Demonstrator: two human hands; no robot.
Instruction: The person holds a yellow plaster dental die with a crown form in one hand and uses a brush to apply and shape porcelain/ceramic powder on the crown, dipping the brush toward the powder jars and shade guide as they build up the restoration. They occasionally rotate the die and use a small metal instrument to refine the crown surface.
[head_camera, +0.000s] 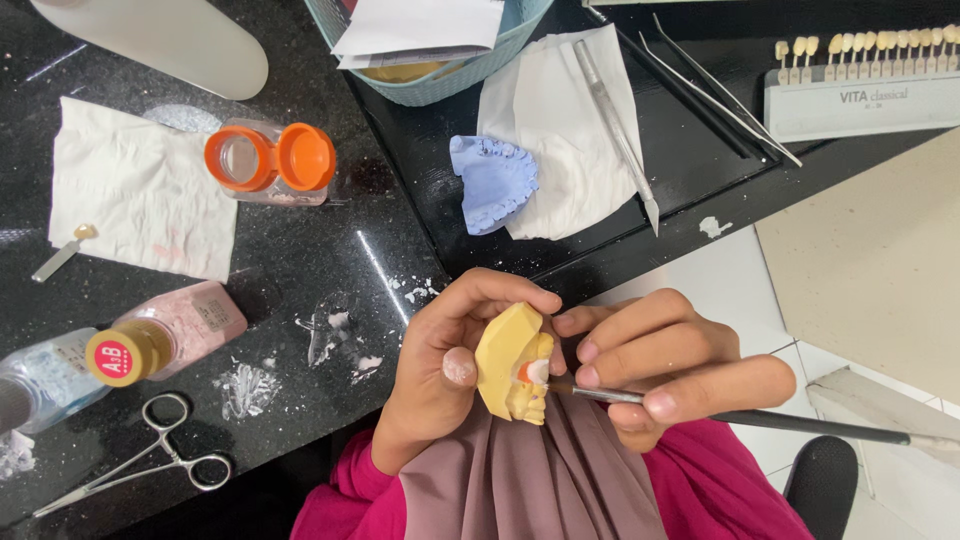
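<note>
My left hand (440, 370) grips a yellow plaster dental cast (508, 362) close to my chest, thumb across its side. A small white tooth with an orange patch (536, 372) sits on the cast. In my right hand (655, 365) I pinch a thin brush with a metal ferrule and a long dark handle (800, 422), and its tip touches the white tooth. Both hands hover just off the edge of the black counter (300, 270), over my pink sleeves and mauve cloth.
On the counter lie a blue dental cast (493, 180) on white tissue, a metal spatula (615, 125), thin probes (720, 95), a tooth shade guide (865, 75), an open orange-lidded jar (270, 160), a pink bottle (165, 335), forceps (150, 465), a teal basket (440, 80) and powder smears.
</note>
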